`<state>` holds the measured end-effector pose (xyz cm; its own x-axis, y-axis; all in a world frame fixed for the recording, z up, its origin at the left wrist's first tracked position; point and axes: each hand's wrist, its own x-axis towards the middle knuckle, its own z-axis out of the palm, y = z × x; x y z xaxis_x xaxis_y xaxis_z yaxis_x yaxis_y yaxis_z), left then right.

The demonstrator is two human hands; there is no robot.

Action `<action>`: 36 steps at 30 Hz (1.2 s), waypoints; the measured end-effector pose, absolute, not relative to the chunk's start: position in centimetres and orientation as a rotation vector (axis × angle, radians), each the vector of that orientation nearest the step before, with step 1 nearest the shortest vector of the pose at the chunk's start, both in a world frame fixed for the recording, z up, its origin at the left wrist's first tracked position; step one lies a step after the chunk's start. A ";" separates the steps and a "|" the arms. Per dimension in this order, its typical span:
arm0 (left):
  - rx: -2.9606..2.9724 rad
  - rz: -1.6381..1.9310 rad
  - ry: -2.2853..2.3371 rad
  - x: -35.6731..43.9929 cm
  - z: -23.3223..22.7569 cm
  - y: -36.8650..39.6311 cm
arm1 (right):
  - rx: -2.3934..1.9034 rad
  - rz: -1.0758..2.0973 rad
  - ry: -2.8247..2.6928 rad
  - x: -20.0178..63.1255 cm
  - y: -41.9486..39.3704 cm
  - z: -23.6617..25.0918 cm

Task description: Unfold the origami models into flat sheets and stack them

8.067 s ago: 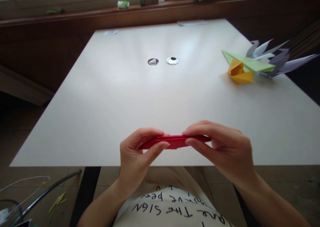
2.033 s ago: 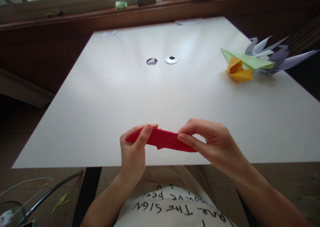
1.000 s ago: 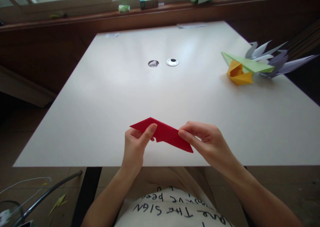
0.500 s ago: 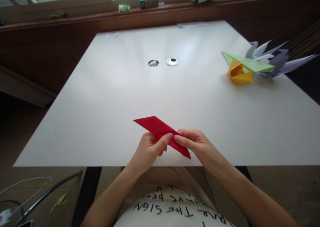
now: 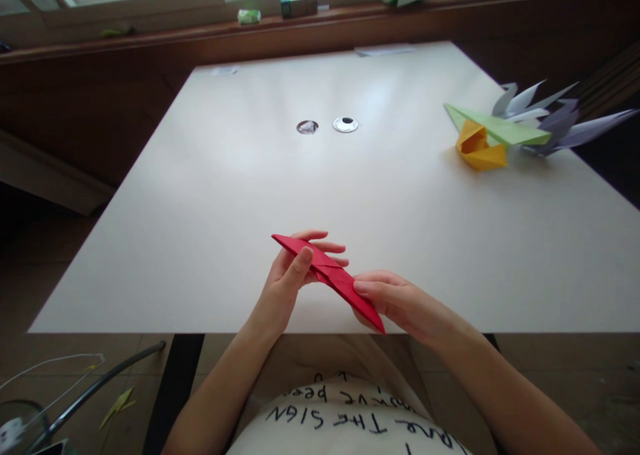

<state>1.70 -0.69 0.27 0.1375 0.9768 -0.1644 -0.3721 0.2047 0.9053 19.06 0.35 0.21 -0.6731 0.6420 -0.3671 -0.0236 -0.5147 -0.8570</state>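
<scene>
A folded red paper (image 5: 336, 275), long and narrow with pointed ends, slants across the space between my hands just over the table's near edge. My left hand (image 5: 293, 265) grips its upper left part, thumb on top and the other fingers stretched out behind it. Near the lower right end, my right hand (image 5: 387, 298) pinches the same paper between thumb and fingers. Part of the right fingers is hidden behind the paper.
On the white table (image 5: 240, 195), a yellow folded paper piece (image 5: 479, 153), a green folded paper (image 5: 505, 128) and white and purple paper cranes (image 5: 565, 128) sit at the right. Two round cable holes (image 5: 345, 124) lie mid-table. Small packets (image 5: 299, 5) rest on the sill.
The red paper has tilted so it looks narrower. My left hand has shifted left and up along it, its fingers now extended behind. My right hand has moved slightly down and right.
</scene>
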 end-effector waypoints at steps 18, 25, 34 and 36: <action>1.014 1.098 1.092 2.5 -0.3 -0.9 | -1.061 1.662 -1.604 18.3 0.2 0.4; 1.068 1.102 1.091 2.2 -0.1 -0.9 | -1.056 1.632 -1.513 18.5 0.3 0.2; 1.011 1.075 0.978 1.9 -0.1 -0.8 | -1.018 1.645 -1.354 19.0 0.5 0.6; 1.012 1.038 0.957 1.7 0.1 -0.9 | -1.021 1.653 -1.316 19.0 0.5 0.5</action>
<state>1.71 -0.94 0.09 0.2298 0.9635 -0.1377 -0.2151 0.1883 0.9583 19.04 0.53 0.53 -0.3786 0.9176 -0.1209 -0.0881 -0.1658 -0.9822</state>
